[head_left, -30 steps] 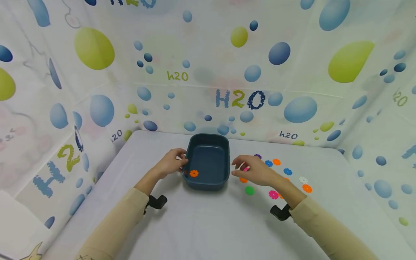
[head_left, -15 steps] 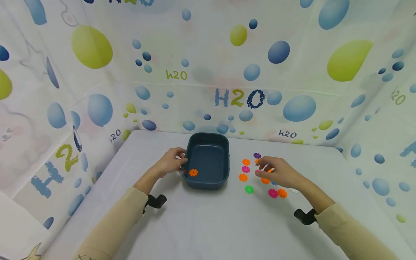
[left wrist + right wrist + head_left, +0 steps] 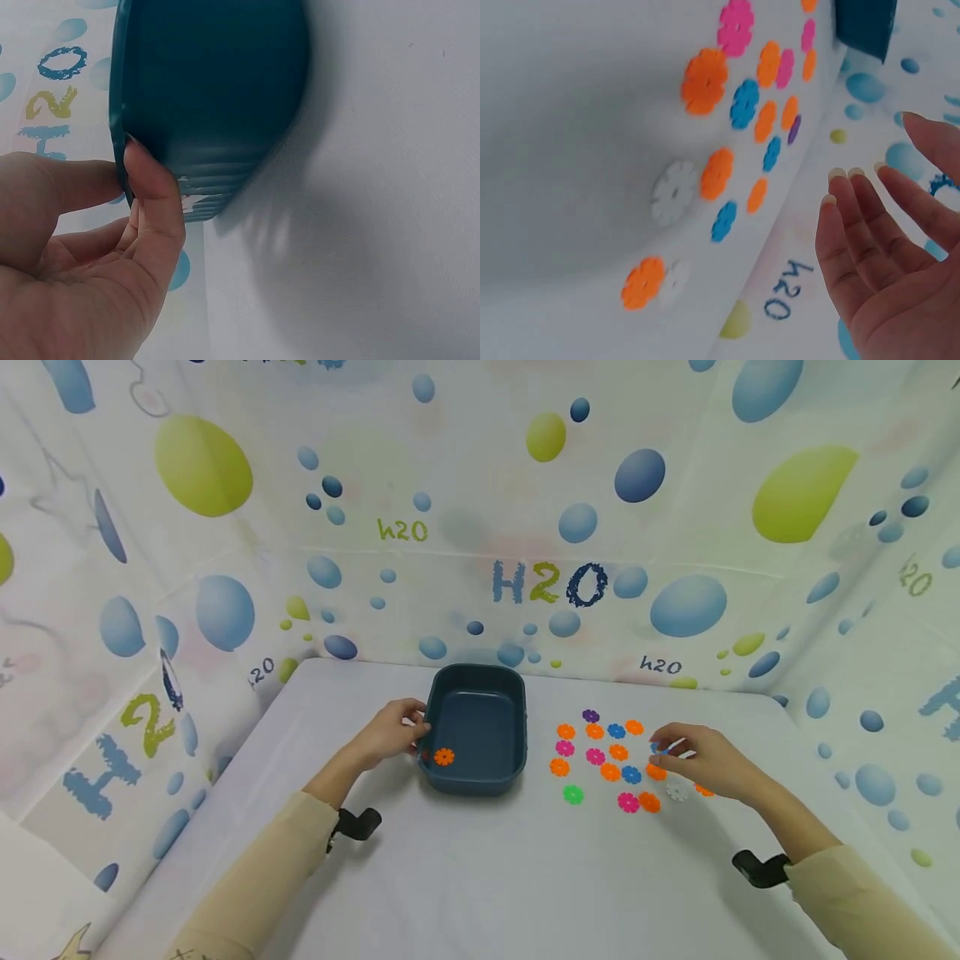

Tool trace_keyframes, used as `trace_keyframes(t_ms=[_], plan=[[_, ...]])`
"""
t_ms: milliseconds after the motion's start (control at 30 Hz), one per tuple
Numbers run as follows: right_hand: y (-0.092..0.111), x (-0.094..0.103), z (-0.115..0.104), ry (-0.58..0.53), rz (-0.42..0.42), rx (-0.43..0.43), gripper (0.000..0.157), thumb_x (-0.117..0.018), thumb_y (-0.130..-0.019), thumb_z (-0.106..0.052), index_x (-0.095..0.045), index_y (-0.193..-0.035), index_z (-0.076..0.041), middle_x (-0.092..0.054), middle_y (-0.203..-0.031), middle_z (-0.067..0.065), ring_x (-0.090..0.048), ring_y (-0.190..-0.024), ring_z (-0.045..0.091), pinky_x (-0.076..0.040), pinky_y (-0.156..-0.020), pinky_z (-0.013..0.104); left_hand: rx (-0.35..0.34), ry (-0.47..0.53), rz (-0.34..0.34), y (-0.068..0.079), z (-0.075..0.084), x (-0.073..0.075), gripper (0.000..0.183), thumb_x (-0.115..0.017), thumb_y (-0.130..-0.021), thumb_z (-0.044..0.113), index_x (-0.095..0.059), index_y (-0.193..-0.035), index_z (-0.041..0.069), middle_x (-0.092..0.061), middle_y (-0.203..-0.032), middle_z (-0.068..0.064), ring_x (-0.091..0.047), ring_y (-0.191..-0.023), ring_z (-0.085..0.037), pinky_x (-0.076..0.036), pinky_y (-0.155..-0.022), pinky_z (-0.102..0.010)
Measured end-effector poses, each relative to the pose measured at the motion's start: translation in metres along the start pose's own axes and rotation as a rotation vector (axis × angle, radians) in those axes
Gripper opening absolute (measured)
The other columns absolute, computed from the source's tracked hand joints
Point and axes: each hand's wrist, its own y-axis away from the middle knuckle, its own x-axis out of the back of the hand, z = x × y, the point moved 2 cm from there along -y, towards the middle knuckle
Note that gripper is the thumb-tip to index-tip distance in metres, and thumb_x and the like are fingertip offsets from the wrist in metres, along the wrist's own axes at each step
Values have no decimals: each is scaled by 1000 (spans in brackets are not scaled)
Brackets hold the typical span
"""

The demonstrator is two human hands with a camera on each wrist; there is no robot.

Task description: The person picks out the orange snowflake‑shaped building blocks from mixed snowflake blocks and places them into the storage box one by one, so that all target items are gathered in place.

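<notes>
A dark blue plastic bin (image 3: pixel 480 727) stands on the white-covered table, one orange flower-shaped disc (image 3: pixel 444 757) inside near its front left corner. My left hand (image 3: pixel 386 731) pinches the bin's left rim; in the left wrist view the thumb and fingers (image 3: pixel 154 180) lie on either side of that edge. Over the right part of the scattered discs hovers my right hand (image 3: pixel 708 762), empty, its fingers loosely bent and apart. Nearest to it are a blue disc (image 3: pixel 724 220), an orange disc (image 3: pixel 717 174) and a white disc (image 3: pixel 677 789).
More notched discs lie flat right of the bin, among them a green disc (image 3: pixel 573 794), a purple disc (image 3: pixel 591 716) and a pink disc (image 3: pixel 628 802). A printed curtain (image 3: pixel 450 460) with blue and green spots encloses the table's back and sides.
My right hand has moved right, from beside the bin across to the right part of the discs, uncovering those near the bin. My left hand keeps its hold on the rim.
</notes>
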Motion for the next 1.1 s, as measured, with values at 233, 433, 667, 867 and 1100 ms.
trace_keyframes(t_ms=[233,433,667,867,1100], plan=[[13,12,25,23,8,-50,41,-71,-98,-28,-63,-128,-1,-67,-116,11,-63,-104,27,-57,-73,23,4,1,-4,0,0,0,46,-56,-104,5,-41,-144,-13,-50,-105,-17,-61,-83,-23,-61,-71,-34],[22,17,48,38,17,-96,41,-70,-98,-27,-63,-126,2,-68,-113,12,-62,-101,27,-55,-73,22,7,-3,-1,0,0,0,47,-56,-104,6,-41,-144,-12,-50,-106,-17,-61,-82,-23,-61,-71,-34],[30,18,80,23,-9,-175,40,-69,-99,-25,-62,-125,6,-68,-111,15,-63,-98,28,-57,-77,32,8,1,-7,-2,0,1,47,-56,-104,5,-41,-145,-13,-50,-106,-17,-61,-83,-23,-61,-70,-33],[34,13,100,-8,-33,-227,39,-69,-99,-23,-63,-123,6,-66,-110,14,-62,-98,27,-56,-75,29,5,2,-9,-2,0,1,48,-56,-104,5,-40,-145,-13,-50,-105,-16,-61,-82,-23,-61,-70,-34],[33,5,108,-16,-38,-248,40,-72,-96,-24,-65,-121,6,-66,-108,11,-60,-97,26,-55,-75,29,9,5,-9,0,2,1,47,-56,-103,4,-40,-144,-14,-50,-103,-15,-61,-80,-21,-61,-70,-33]])
